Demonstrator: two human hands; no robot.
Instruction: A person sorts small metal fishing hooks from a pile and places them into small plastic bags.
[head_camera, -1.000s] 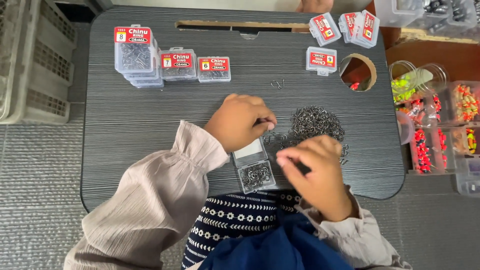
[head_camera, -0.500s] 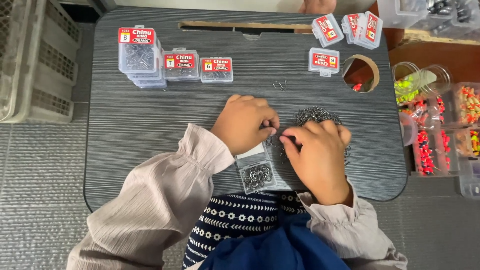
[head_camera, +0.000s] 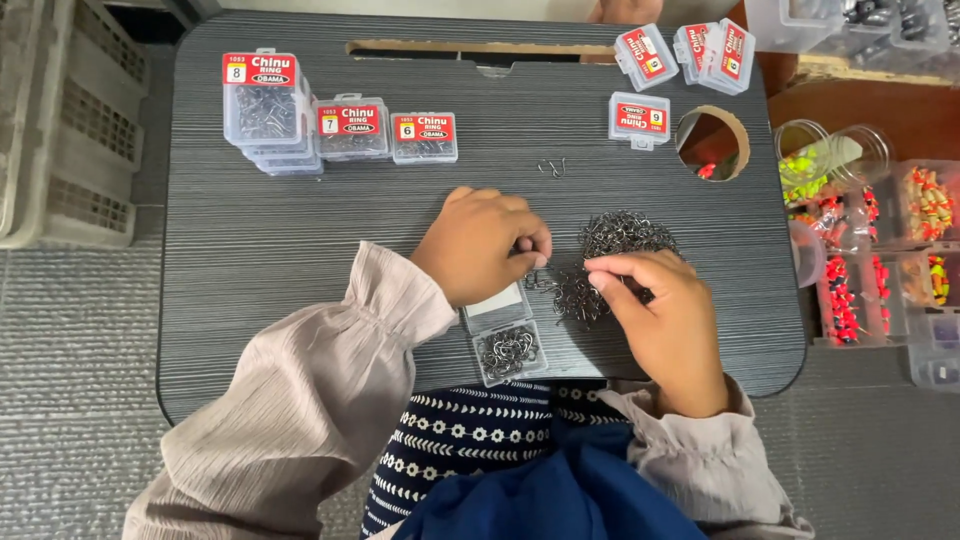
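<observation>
Steel hook pile (head_camera: 625, 240) mid-table; both hands' fingers pinching hooks; bare tabletop (head_camera: 280, 250) left.

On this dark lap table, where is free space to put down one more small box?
Free: the table's left half, below the stacked boxes, beside the left hand; also the middle strip above the hands. Crowded: around the hook pile, right hand and open box.

Under your hands the desk (head_camera: 300, 240) is matt dark laminate with a fine ribbed grain. At centre, the pile of fish hooks (head_camera: 610, 255) is thin glinting grey metal. The small open box (head_camera: 505, 335) beside it is clear glossy plastic. Your sleeves (head_camera: 310, 400) are crinkled beige cloth.
</observation>
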